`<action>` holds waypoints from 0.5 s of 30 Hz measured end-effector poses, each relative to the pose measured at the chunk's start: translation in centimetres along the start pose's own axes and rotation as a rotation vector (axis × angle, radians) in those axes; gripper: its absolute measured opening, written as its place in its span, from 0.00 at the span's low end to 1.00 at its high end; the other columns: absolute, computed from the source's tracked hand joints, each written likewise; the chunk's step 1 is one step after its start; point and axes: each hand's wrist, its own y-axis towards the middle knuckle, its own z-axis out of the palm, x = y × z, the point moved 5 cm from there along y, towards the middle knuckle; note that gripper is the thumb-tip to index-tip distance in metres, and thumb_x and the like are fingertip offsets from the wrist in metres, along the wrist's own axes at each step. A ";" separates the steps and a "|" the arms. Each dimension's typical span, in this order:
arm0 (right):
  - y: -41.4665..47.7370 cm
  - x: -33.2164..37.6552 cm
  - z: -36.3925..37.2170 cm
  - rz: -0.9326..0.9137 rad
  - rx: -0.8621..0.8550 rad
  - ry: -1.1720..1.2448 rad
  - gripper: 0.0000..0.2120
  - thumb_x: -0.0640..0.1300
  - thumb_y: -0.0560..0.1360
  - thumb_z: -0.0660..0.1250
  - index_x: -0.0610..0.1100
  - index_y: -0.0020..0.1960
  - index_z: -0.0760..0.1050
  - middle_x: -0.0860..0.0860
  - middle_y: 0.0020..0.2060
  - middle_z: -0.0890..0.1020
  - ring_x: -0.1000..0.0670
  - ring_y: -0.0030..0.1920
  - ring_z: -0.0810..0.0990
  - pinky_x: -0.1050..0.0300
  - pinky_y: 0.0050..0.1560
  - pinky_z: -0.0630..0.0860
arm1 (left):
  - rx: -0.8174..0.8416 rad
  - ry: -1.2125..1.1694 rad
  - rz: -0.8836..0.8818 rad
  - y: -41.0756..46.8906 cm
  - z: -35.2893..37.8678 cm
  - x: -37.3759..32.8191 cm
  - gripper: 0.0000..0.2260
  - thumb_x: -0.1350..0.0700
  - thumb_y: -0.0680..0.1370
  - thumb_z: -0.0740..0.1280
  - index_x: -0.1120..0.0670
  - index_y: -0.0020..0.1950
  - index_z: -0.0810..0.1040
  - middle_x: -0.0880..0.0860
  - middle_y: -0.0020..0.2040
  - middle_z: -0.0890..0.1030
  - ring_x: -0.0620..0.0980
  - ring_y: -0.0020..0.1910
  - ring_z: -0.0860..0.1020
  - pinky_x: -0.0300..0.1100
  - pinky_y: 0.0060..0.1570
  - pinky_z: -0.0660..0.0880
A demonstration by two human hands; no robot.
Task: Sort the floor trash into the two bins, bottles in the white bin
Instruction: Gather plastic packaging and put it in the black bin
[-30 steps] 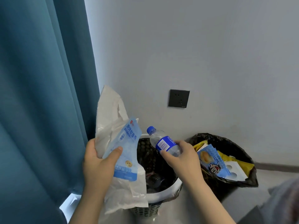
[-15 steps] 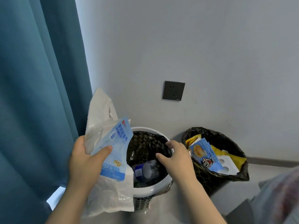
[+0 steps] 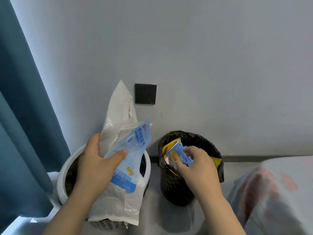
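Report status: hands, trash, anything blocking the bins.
Left hand grips blue packet and white bag over white bin. Right hand at wrappers in black bin; grip unclear. Nothing blocks black bin.

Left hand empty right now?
No: the left hand grips a blue snack pouch and a white plastic bag over the white bin.

White bin (image 3: pixel 61 175) — blue packet (image 3: pixel 133 150)

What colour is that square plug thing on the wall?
Black. The socket shows best in the head view, on the grey wall above the bins.
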 end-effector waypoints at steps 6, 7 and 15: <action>0.1 -3.2 -3.3 0.062 0.013 -0.068 0.15 0.45 0.71 0.68 0.50 0.57 0.74 0.54 0.51 0.77 0.53 0.51 0.75 0.56 0.47 0.72 | 0.165 0.069 0.066 2.3 7.5 -1.1 0.13 0.56 0.71 0.74 0.46 0.46 0.71 0.44 0.43 0.78 0.44 0.41 0.78 0.38 0.34 0.72; 0.0 -3.6 -3.6 0.066 0.012 -0.075 0.15 0.45 0.71 0.68 0.50 0.57 0.74 0.54 0.51 0.77 0.52 0.51 0.75 0.56 0.47 0.72 | 0.191 0.070 0.078 2.7 8.7 -1.3 0.12 0.56 0.71 0.74 0.46 0.45 0.71 0.43 0.43 0.77 0.42 0.41 0.77 0.36 0.33 0.71; 0.4 -6.3 -3.6 0.222 -0.011 0.229 0.20 0.51 0.73 0.70 0.47 0.63 0.74 0.53 0.54 0.79 0.53 0.54 0.77 0.56 0.53 0.74 | 0.454 -0.142 -0.128 4.2 15.8 0.8 0.13 0.55 0.73 0.72 0.50 0.55 0.74 0.52 0.52 0.81 0.51 0.48 0.82 0.47 0.48 0.80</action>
